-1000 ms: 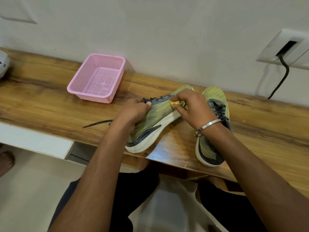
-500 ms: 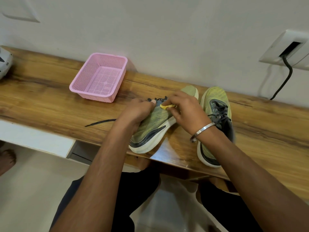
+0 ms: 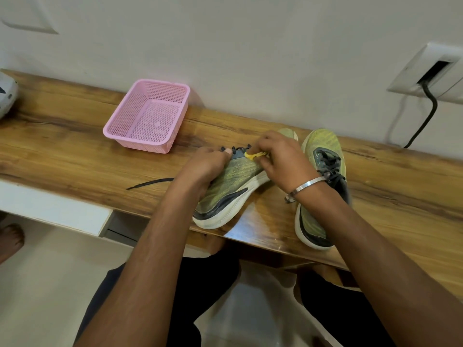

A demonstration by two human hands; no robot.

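Two yellow-green running shoes sit on a wooden shelf. The left shoe [image 3: 233, 186] lies tipped on its side, sole toward me. My left hand [image 3: 203, 166] grips its upper near the dark laces [image 3: 238, 149]. My right hand [image 3: 283, 159], with a metal bangle on the wrist, pinches a small yellow piece [image 3: 254, 155] at the lace row. The right shoe [image 3: 323, 171] stands upright beside it, laced, partly hidden by my right forearm.
An empty pink mesh basket [image 3: 147, 118] stands at the back against the wall. A loose dark lace end [image 3: 150, 182] trails left on the wooden shelf [image 3: 62, 146]. A wall socket with a black cable [image 3: 426, 108] is at the right. A white object [image 3: 7, 96] sits at the far left.
My right hand has slid the yellow piece left along the lace row toward my left hand. The left hand stays on the shoe. The camera view shifted slightly.
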